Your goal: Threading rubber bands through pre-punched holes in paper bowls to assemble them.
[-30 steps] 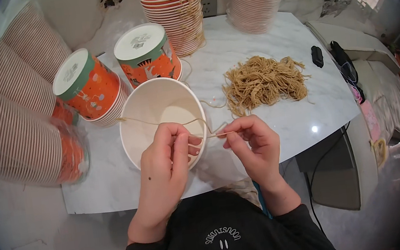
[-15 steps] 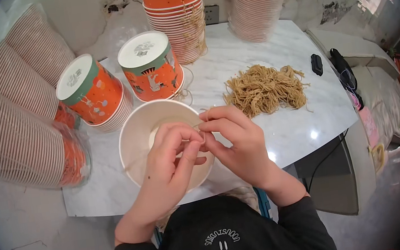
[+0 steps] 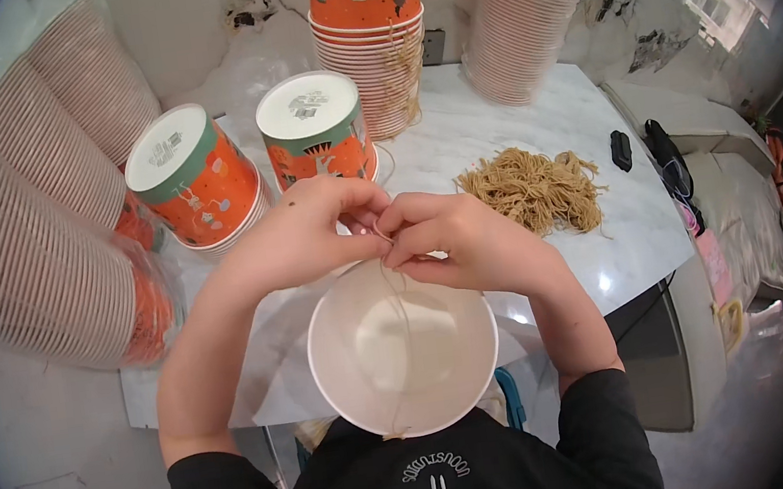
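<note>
A white-lined paper bucket [image 3: 352, 358] leans toward me at the table's front edge, its mouth facing up at me. Across that mouth runs a thin tan string [image 3: 406, 317], from the far rim to the near one. At the far rim my left hand [image 3: 311, 230] and my right hand [image 3: 455, 241] meet, both closed, with the string pinched between their fingertips. Whether the string passes through a hole there is hidden by my fingers. Right of my hands lies a heap of loose tan strings [image 3: 538, 191].
Two orange-and-green buckets [image 3: 201, 190] stand bottom-up at the left. Behind them rises a tall nested bucket stack [image 3: 373, 69] with strings hanging off it. Plastic-wrapped stacks [image 3: 39, 271] fill the left edge, and another stack [image 3: 525, 19] stands at the back right. A small black object [image 3: 621, 151] lies on the marble-look table [image 3: 592, 267].
The bucket has come nearer and tilted toward me. My hands have moved from above its middle to its far rim, and the string now spans its mouth.
</note>
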